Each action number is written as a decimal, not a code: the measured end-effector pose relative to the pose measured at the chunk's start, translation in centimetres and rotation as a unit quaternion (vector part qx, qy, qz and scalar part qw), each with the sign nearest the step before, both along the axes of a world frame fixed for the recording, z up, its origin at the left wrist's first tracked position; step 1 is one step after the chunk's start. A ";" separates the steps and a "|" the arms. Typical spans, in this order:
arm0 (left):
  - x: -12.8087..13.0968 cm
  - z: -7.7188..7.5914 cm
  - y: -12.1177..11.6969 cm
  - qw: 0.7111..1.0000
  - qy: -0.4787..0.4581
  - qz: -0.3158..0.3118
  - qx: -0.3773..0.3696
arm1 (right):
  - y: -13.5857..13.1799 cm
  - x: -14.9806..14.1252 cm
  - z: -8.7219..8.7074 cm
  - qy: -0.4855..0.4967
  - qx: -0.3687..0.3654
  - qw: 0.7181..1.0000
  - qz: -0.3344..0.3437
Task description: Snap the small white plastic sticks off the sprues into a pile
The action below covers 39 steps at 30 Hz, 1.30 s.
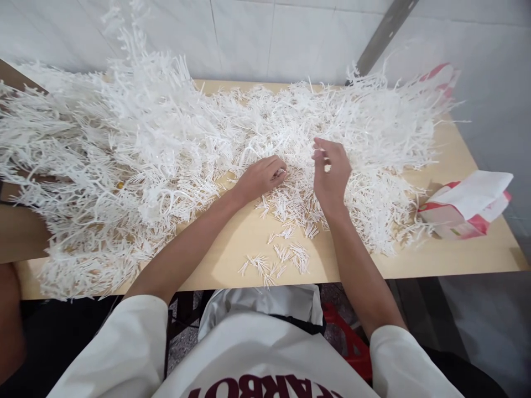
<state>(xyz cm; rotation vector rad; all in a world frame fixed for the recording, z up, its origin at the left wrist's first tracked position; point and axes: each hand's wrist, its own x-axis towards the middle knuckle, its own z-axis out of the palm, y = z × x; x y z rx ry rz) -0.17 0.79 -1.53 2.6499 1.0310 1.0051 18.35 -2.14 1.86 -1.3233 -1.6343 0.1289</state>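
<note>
A large heap of thin white branching strands point(166, 138), plastic-looking, is spread along the table. My left hand point(263, 178) is closed at the near edge of the heap, its fingers curled inward. A bit of white shows at its fingertips, too small to name. To its right, my right hand point(333, 174) is raised over the heap with thumb and forefinger brought together in a pinch. What that pinch holds, if anything, I cannot make out. Between and below the hands lie short white sticks point(290, 204), with a few small clusters point(296, 257) nearer the table's front edge.
A pink-and-white paper bag point(460, 213) stands at the right of the wooden table point(468, 257). Another pink-and-white item point(442, 77) is partly behind the heap. A metal post point(384, 38) leans by the tiled wall. Another person's arm point(10, 320) shows at far left.
</note>
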 end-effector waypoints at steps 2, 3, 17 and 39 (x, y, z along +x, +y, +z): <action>-0.1 -0.3 0.3 0.998 -0.046 -0.003 -0.030 | 0.1 -0.4 -0.2 -0.072 -0.027 0.995 0.064; -0.1 -0.5 0.4 0.997 -0.063 -0.007 -0.035 | 0.1 -0.6 -0.3 -0.103 -0.044 0.989 0.095; -0.3 0.7 0.5 0.993 -0.100 -0.021 -0.050 | -0.7 -1.8 -0.7 0.036 -0.110 0.991 0.062; -0.2 0.6 0.5 0.984 -0.167 -0.019 -0.060 | -1.0 -3.6 -1.7 0.119 -0.158 0.976 0.094</action>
